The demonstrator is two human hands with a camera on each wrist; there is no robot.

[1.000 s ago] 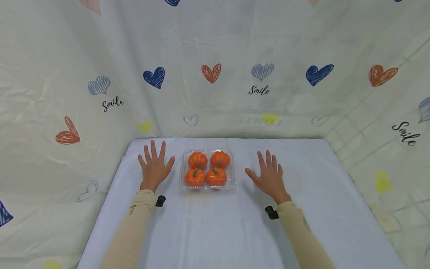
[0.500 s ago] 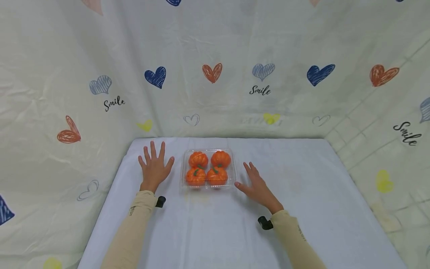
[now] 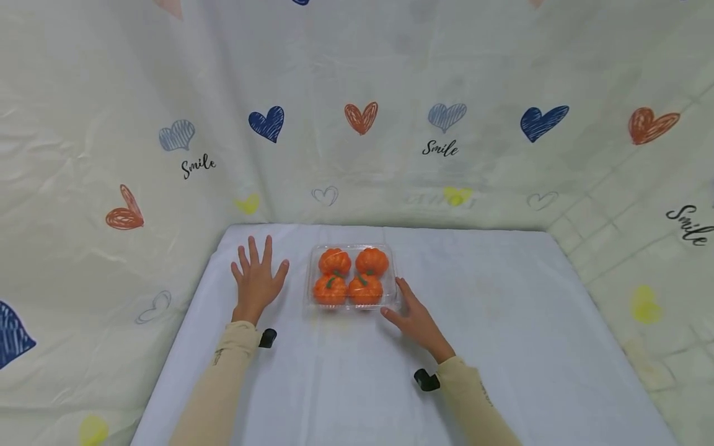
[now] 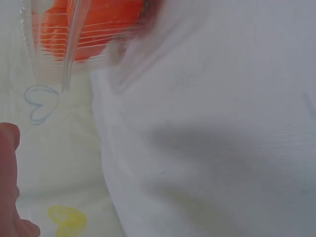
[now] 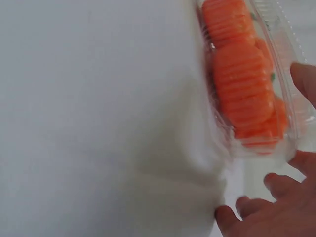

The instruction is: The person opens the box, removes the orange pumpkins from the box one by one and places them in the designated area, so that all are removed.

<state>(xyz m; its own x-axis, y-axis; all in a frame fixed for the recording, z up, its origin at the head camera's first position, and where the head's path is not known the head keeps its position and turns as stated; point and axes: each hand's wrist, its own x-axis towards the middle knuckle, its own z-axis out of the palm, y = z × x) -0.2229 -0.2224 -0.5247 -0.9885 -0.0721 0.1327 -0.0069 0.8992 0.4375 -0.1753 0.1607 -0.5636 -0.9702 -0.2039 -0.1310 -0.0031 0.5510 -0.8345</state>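
A clear plastic clamshell box stands on the table with several small orange pumpkins in it, green stems showing. Its lid looks closed. My right hand is at the box's front right corner, thumb at the front and fingers by the right side. In the right wrist view the fingertips come very close to the box wall; whether they touch cannot be told. Left of the box, apart from it, my left hand is spread flat with nothing in it. The left wrist view catches only part of that hand at its edge.
A white cloth covers the table. Behind and to both sides hangs a pale curtain printed with hearts and "Smile" lettering. A small black device sits at the right wrist, another at the left.
My right hand has moved left and nearer, from well right of the box to its front right corner. The left hand stays spread in place. The head view has shifted slightly.
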